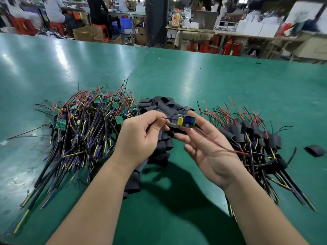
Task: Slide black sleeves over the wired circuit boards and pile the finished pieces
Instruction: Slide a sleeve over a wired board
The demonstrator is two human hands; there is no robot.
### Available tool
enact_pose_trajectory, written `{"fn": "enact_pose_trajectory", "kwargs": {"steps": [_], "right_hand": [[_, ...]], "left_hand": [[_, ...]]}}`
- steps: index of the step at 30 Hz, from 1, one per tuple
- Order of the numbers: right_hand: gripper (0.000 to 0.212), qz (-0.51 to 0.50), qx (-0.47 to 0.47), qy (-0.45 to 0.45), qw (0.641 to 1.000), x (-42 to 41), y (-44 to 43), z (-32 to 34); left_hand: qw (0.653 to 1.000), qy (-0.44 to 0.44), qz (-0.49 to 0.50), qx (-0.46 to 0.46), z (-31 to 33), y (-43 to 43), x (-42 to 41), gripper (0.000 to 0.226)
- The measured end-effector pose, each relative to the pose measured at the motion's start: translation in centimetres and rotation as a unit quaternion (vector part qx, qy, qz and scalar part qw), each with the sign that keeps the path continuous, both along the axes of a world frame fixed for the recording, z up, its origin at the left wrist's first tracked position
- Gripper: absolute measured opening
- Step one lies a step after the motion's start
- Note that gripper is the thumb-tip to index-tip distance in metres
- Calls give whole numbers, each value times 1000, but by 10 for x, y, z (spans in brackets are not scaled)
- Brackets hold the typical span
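A small circuit board [186, 121] with a yellow and a blue part hangs in the air over the table centre. My left hand [141, 137] pinches its purple and yellow wires just left of the board. My right hand [208, 147] lies palm up under the board, fingers spread; its fingertips touch the board's right end, and the board's red and black wires trail across the palm. A heap of bare wired boards [85, 124] lies to the left. Loose black sleeves [159, 106] are piled behind and below my hands. Sleeved pieces [256, 137] lie heaped on the right.
The green table [194, 76] stretches far ahead. One stray black sleeve [315, 150] lies at the right edge of view. Beyond the table are benches, red stools, boxes and people working.
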State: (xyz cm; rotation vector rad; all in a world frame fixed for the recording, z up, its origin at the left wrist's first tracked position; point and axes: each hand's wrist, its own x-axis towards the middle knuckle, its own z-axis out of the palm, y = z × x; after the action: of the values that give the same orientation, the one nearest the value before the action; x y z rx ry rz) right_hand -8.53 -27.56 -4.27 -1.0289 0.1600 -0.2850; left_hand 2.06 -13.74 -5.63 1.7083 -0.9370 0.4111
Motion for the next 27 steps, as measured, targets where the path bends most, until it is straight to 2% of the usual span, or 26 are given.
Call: {"fn": "enact_pose_trajectory", "kwargs": {"steps": [2, 7, 10, 13, 15, 21, 25, 27], "right_hand": [[34, -40, -16, -40, 998, 0, -3, 2], [34, -53, -87, -54, 993, -3, -5, 2], [24, -72, -47, -47, 995, -3, -6, 2], [21, -67, -11, -40, 997, -3, -7, 2], [23, -56, -16, -31, 998, -3, -6, 1], [30, -63, -139, -36, 988, -5, -9, -2], [28, -67, -221, -44, 972, -5, -9, -4], [31, -58, -238, -49, 968, -4, -9, -5]], "left_hand": [[999, -2, 2, 33, -2, -2, -1, 18], [998, 6, -18, 56, 2, -3, -8, 28], [995, -38, -54, 70, 6, -3, -10, 20], [989, -100, -26, 108, 7, -5, -13, 13], [988, -111, -10, 108, 6, -6, -14, 11], [997, 3, -37, 60, 7, -5, -15, 2], [992, 98, -60, 59, 7, -4, -10, 12], [987, 116, -70, 85, 6, -2, -7, 15]]}}
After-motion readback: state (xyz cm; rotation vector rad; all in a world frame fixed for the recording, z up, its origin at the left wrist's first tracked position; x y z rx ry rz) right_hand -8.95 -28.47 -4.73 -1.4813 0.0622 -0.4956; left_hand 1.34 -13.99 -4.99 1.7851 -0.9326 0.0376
